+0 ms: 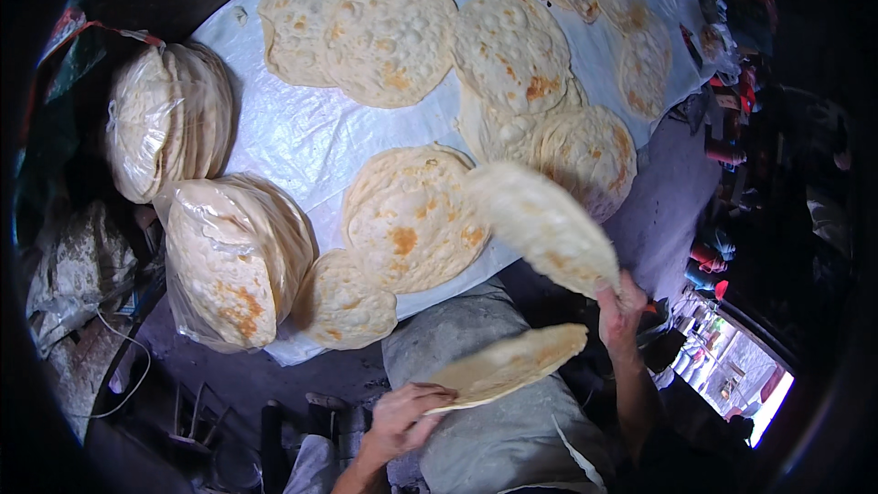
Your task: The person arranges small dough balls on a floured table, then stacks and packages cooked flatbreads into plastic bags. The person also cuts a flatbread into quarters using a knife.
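My left hand (411, 415) grips the near edge of a round flatbread (511, 365), held tilted above the grey cloth on my lap. Pinched at its lower right edge by my right hand (619, 305) is another flatbread (545, 226), blurred, over the table's near edge. Just left of it, a stack of browned flatbreads (415, 219) lies on the plastic-covered table (295, 140), with a smaller flatbread (346, 302) beside it. More flatbreads (391, 38) overlap towards the far side, and others (586, 154) lie to the right.
Two clear plastic bags of flatbreads, one upper (171, 120) and one lower (233, 261), stand at the table's left edge. Grey cloth (494, 425) covers my lap. Another person's legs (309, 460) show at lower left, near a stool (195, 425). A bright opening (730, 370) is at right.
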Demonstrator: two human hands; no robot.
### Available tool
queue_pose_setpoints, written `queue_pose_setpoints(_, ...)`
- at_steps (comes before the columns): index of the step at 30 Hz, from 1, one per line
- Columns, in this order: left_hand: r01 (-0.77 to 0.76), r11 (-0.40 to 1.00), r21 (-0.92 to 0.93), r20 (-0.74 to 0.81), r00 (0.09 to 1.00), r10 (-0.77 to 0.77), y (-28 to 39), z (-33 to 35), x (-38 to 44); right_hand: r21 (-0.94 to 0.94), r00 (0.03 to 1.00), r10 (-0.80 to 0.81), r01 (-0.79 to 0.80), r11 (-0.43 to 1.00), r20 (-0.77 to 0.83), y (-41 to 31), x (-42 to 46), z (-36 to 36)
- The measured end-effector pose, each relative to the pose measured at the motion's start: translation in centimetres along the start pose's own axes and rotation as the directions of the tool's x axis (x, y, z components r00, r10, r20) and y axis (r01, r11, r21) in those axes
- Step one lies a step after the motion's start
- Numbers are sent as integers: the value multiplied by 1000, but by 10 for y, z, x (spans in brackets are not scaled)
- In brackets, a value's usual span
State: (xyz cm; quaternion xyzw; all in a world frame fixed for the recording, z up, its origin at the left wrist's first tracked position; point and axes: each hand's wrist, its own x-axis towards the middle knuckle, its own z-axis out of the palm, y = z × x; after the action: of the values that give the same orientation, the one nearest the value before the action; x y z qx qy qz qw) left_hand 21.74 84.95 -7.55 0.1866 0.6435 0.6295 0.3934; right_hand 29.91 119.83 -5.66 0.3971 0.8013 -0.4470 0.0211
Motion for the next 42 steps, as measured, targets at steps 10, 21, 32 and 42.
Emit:
queue_pose_setpoints(10, 49, 994, 102, 14, 999, -51, -11, -47, 19, 257, 356, 22, -715, 651, 934, 15, 62, 44)
queue_pose_setpoints(21, -30, 892, 450, 52, 999, 8, 1, -19, -12, -358, 995, -92, 97, 929, 31, 96, 116, 180)
queue_pose_setpoints(32, 31, 988, 152, -74, 997, -20, -17, -43, -20, 12, 904, -377, 387, 922, -204, -27, -5, 58)
queue_pose_setpoints(42, 248, 912, 328, -508, 860, -51, -145, -71, 105, -389, 838, -459, 334, 859, -295, -37, -19, 16)
